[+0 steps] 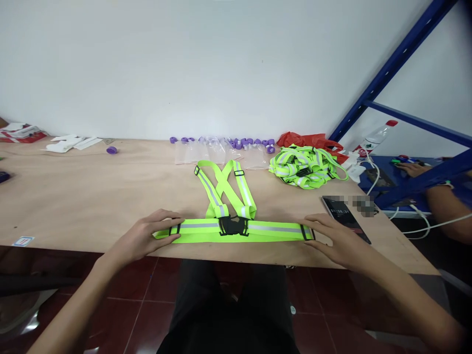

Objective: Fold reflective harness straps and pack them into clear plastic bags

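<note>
A neon yellow-green reflective harness [201, 227] lies on the wooden table [73, 196], its waist belt stretched flat along the front edge. A black buckle [233, 225] sits closed at the belt's middle, and two crossed shoulder straps [223, 184] extend behind it. My left hand [153, 233] grips the belt's left end by a black slider, fingers on top and thumb at the lower edge. At the other end, my right hand [322, 233] holds the belt the same way beside its black slider [307, 232].
Behind the harness are clear plastic bags [210, 151] and several purple caps [239, 143]. A heap of similar straps [304, 167] and a red bag [308, 139] lie back right. A phone [344, 216] is near my right hand. Another person's hand [415, 169] shows beyond the blue frame [398, 54].
</note>
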Motion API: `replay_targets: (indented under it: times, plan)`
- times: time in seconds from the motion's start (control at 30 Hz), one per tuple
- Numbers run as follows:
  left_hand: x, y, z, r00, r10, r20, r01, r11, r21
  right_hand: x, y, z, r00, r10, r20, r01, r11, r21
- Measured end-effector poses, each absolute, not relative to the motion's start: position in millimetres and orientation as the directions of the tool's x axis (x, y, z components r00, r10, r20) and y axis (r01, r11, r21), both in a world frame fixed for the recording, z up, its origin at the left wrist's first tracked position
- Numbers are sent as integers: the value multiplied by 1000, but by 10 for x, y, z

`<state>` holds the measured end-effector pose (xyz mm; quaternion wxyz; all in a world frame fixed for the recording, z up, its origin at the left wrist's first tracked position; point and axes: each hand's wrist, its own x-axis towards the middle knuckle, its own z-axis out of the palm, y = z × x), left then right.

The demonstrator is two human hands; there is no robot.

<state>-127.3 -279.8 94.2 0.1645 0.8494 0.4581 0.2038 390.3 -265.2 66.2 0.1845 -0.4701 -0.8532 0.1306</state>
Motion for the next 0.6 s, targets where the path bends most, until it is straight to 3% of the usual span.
replay_targets:
  times: [0.27, 0.6]
  plan:
    - [-1433, -2744, 1090, 482, 847, 227, 723, -530, 443, 4229, -2603, 703, -412, 865, 286, 809, 492, -321]
    - [-1554, -2930, 861, 468, 876, 115, 756, -465, 461, 4134, -2728, 470, -402, 913, 70, 825, 395, -405]
